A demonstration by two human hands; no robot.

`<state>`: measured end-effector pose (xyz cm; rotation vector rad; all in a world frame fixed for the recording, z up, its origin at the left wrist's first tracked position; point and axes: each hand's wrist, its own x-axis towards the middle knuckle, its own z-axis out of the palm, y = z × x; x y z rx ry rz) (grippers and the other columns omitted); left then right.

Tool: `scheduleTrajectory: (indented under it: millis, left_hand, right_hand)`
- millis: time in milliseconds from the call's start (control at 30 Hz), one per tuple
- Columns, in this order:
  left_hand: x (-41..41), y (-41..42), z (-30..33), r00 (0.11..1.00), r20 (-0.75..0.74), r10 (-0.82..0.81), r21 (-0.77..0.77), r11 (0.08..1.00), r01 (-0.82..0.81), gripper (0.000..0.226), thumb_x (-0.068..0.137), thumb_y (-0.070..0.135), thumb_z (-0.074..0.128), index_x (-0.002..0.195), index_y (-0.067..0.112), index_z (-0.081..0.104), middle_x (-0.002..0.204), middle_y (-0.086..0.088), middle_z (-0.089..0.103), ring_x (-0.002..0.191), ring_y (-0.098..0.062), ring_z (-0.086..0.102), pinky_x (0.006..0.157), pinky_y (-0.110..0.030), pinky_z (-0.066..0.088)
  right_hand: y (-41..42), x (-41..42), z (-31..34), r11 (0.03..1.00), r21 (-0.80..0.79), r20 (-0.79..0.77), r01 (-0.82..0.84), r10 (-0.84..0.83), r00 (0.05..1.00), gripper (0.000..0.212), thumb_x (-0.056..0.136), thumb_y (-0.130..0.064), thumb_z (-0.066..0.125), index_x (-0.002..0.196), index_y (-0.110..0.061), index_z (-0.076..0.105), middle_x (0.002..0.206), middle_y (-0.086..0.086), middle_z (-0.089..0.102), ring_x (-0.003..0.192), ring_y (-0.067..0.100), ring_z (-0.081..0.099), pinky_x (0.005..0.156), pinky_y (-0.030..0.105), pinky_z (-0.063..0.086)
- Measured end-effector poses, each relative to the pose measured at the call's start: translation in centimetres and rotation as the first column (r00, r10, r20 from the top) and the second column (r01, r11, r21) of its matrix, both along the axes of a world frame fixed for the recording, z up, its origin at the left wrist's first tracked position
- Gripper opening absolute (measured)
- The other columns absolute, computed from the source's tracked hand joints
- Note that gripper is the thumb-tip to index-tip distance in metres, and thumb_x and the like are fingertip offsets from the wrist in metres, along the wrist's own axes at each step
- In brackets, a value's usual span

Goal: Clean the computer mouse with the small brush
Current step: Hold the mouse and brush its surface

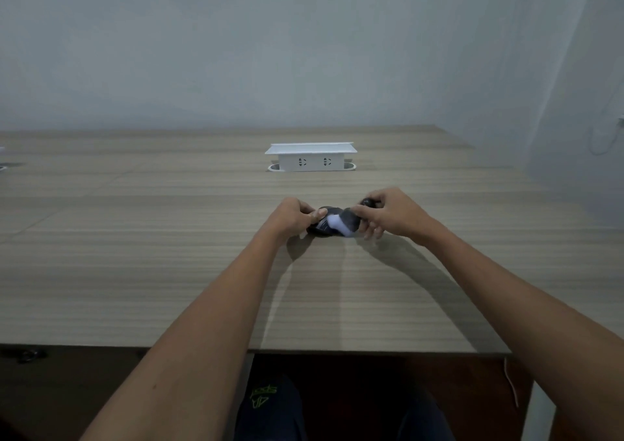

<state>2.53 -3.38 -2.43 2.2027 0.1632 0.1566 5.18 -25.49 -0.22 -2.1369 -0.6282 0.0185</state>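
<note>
A dark computer mouse [320, 228] lies on the wooden table [169, 272], a little beyond the middle. My left hand [293, 218] grips its left side with thumb and fingers. My right hand [388, 213] holds a small brush [344, 223] by its dark rounded handle. The brush's grey and white bristles are splayed against the top of the mouse. Both hands hide most of the mouse body.
A white pop-up socket box [310, 157] stands on the table behind the hands. A pale wall runs along the far edge and the right side. The table's near edge [371, 352] is close to my lap, with dark floor below.
</note>
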Motion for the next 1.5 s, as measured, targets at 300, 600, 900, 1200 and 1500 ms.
scheduleTrajectory:
  millis: [300,600,900,1200,1500]
  left_hand:
    - [0.4,0.2,-0.2,1.000,-0.004,0.008,0.005,1.000,-0.008,0.039,0.092,0.040,0.066,0.102,0.004,0.077,0.093,-0.018,0.075,0.076,-0.021,0.058,0.070,-0.030,0.045]
    - [0.7,0.3,-0.4,1.000,-0.002,0.022,0.001,1.000,-0.022,0.039,0.091,0.040,0.067,0.100,0.004,0.077,0.088,-0.018,0.073,0.072,-0.020,0.056,0.066,-0.028,0.043]
    - [0.7,0.2,-0.4,1.000,0.006,0.023,0.016,1.000,-0.023,0.038,0.092,0.038,0.065,0.100,0.002,0.076,0.082,-0.012,0.069,0.070,-0.020,0.055,0.061,-0.028,0.044]
    - [0.5,0.1,-0.7,0.999,0.033,0.032,-0.001,0.999,-0.032,0.040,0.093,0.038,0.065,0.101,0.001,0.076,0.080,-0.017,0.069,0.065,-0.019,0.052,0.060,-0.027,0.041]
    - [0.6,0.1,-0.4,0.999,0.017,0.027,0.031,0.999,-0.027,0.040,0.093,0.039,0.065,0.098,0.001,0.076,0.070,-0.010,0.062,0.057,-0.015,0.048,0.052,-0.025,0.037]
  right_hand:
    - [0.1,0.0,-0.3,1.000,-0.005,0.068,-0.020,0.021,0.998,0.022,0.097,-0.019,0.066,0.089,0.001,0.073,0.062,0.009,0.075,0.048,0.018,0.071,0.045,0.023,0.053]
    - [0.3,-0.1,-0.2,0.998,-0.037,0.121,-0.040,0.044,0.992,0.020,0.098,-0.018,0.065,0.090,-0.002,0.073,0.062,0.006,0.075,0.048,0.015,0.071,0.048,0.023,0.055]
    - [-0.2,0.2,-0.2,0.995,-0.028,0.032,-0.095,0.096,0.995,0.024,0.098,-0.020,0.066,0.092,0.002,0.074,0.075,0.018,0.077,0.060,0.022,0.072,0.061,0.031,0.056]
    - [-0.3,0.6,-0.6,0.992,0.083,-0.090,-0.097,0.105,0.990,0.025,0.099,-0.018,0.065,0.094,0.005,0.072,0.074,0.018,0.077,0.059,0.025,0.073,0.059,0.034,0.059]
    - [-0.6,1.0,0.0,0.995,0.053,-0.060,-0.082,0.085,0.995,0.023,0.099,-0.016,0.064,0.093,0.004,0.072,0.074,0.017,0.077,0.058,0.022,0.072,0.056,0.028,0.057]
